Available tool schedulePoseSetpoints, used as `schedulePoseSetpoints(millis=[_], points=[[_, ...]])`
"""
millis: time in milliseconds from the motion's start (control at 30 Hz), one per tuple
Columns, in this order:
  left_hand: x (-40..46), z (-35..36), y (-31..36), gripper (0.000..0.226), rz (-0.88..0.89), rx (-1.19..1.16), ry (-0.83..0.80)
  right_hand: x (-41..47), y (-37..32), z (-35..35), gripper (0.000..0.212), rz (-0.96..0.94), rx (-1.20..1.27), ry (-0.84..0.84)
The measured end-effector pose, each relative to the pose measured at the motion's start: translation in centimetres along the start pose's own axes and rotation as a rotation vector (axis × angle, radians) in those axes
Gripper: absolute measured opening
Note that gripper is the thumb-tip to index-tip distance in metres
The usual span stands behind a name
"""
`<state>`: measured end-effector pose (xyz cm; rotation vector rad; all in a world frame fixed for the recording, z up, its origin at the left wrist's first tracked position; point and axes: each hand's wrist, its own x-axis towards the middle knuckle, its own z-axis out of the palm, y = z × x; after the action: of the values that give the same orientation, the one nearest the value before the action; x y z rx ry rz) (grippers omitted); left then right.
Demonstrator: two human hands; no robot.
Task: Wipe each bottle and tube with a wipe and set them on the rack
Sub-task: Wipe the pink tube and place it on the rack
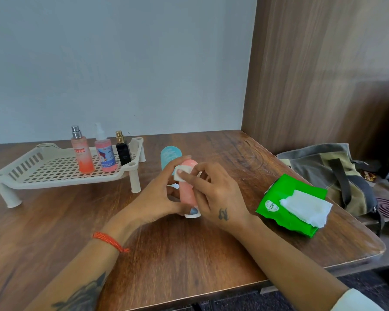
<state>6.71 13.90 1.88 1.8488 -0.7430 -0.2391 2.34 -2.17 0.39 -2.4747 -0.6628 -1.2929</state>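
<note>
A pink tube [187, 191] stands cap-down on the table, held between both hands. My left hand [154, 198] grips its lower part from the left. My right hand [216, 194] presses a small folded white wipe [180, 173] against the tube's upper end. Behind it a light blue tube [169, 157] stands, partly hidden. On the cream perforated rack [43, 169] at the left stand three bottles: an orange spray bottle [82, 153], a pink pump bottle [105, 153] and a small black bottle [122, 151].
A green pack of wipes [276, 198] with a white sheet [305, 207] pulled out lies right of my hands. A grey-green bag [323, 167] sits beyond the table's right edge. A wooden panel rises at the right; a wall stands behind.
</note>
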Motion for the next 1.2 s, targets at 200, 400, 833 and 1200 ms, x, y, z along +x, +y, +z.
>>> schedulePoseSetpoints(millis=[200,400,833,1200], points=[[-0.1,-0.1,-0.1,0.099,-0.013,0.001,0.004,-0.4,-0.2,-0.7,0.028,-0.045,0.196,-0.050],[0.1,-0.1,-0.1,0.103,-0.007,-0.016,0.003,-0.1,0.3,-0.3,0.020,0.142,0.230,0.175],[0.1,0.0,-0.1,0.102,-0.033,-0.017,0.013,-0.5,0.1,-0.5,0.014,0.080,0.286,0.008],[-0.2,0.0,0.3,0.098,-0.009,-0.026,-0.008,-0.3,0.7,0.6,0.030,0.003,0.029,0.168]])
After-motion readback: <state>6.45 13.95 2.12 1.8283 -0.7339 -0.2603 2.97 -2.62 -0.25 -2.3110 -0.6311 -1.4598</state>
